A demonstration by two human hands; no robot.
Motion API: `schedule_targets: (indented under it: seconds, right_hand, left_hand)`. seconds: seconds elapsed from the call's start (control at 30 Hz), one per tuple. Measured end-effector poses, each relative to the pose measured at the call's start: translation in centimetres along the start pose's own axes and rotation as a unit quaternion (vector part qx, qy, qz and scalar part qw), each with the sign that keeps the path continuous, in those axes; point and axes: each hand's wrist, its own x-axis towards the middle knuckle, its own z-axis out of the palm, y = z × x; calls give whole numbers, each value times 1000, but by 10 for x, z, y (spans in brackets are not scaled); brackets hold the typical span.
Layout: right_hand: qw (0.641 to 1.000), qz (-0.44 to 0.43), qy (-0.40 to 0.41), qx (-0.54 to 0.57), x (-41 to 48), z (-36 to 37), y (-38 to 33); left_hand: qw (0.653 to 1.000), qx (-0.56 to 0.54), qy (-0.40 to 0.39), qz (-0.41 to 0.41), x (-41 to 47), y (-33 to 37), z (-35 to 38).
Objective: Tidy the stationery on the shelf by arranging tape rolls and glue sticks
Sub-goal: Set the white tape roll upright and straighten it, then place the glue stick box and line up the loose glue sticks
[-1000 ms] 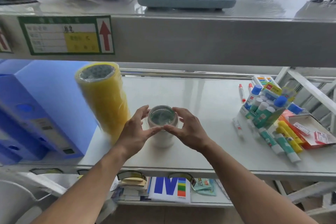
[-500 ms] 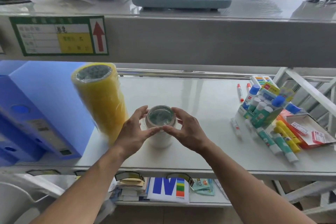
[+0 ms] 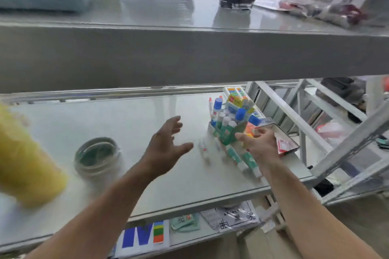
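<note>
Left hand (image 3: 166,147) open, fingers spread, empty, mid-frame over the shelf (image 3: 130,115). Right hand (image 3: 260,145) partly curled at the glue sticks (image 3: 229,126), right of centre; grip unclear, blurred. Clear tape stack (image 3: 97,159) stood lower left, yellow tape (image 3: 23,166) at left edge.

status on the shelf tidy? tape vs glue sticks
Tape looks done: the clear tape stack stands upright beside the yellow tape stack, neither touched. In hand: nothing; the left hand is open in mid-air, and the right hand reaches the glue stick box, grip unclear. Left: loose glue sticks lie scattered on the shelf.
</note>
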Motion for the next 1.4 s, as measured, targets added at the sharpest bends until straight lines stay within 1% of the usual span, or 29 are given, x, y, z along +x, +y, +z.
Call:
schedule_targets:
  seconds: [0.03,0.1,0.17,0.3,0.37,0.47,0.63,0.73,0.83,0.9,0.97,1.13,1.2,1.27,1.4]
  right_hand:
    - [999,14,-30,-14,12,-2,4]
    - [997,11,-67,-43,33,3,12]
    - [995,5,-89,-42,52,12,17]
    - [992,22,-124,-3,67,24,13]
    - [991,3,-136,1,67,25,9]
    - [989,-30,-146,-11,74,28,9]
    - [987,-69,-137,-49,92,29,6]
    - [984,-97,-140,-49,93,26,-6]
    - [980,-138,-138,-48,88,22,-24]
    - [974,-163,-154,-30,81,20,-36]
    - [966,-178,-190,-4,70,21,-45]
    - [919,-220,-328,0,31,41,-58]
    - [899,-214,-382,-9,14,55,-55]
    - [878,-211,-428,-33,-3,70,-47]
    - [842,-205,-494,-67,-26,95,-27]
  left_hand:
    - [999,-11,-22,-35,20,0,19]
    - [994,-17,-57,-94,57,0,53]
    - [990,-2,-78,-120,89,1,81]
    - [981,-39,-79,-175,134,1,111]
    - [975,-58,-84,-197,145,1,118]
    - [970,-71,-103,-207,149,1,125]
    - [971,-94,-84,-205,156,2,125]
    - [972,-99,-80,-195,156,9,118]
    - [977,-102,-58,-176,157,20,103]
    - [981,-97,-37,-162,149,27,85]
    - [983,-99,-8,-154,130,35,65]
    - [983,-93,78,-137,45,31,23]
    - [977,-109,105,-148,9,20,15]
    - [968,-117,130,-179,-24,8,10]
    - [953,-114,169,-223,-69,-24,15]
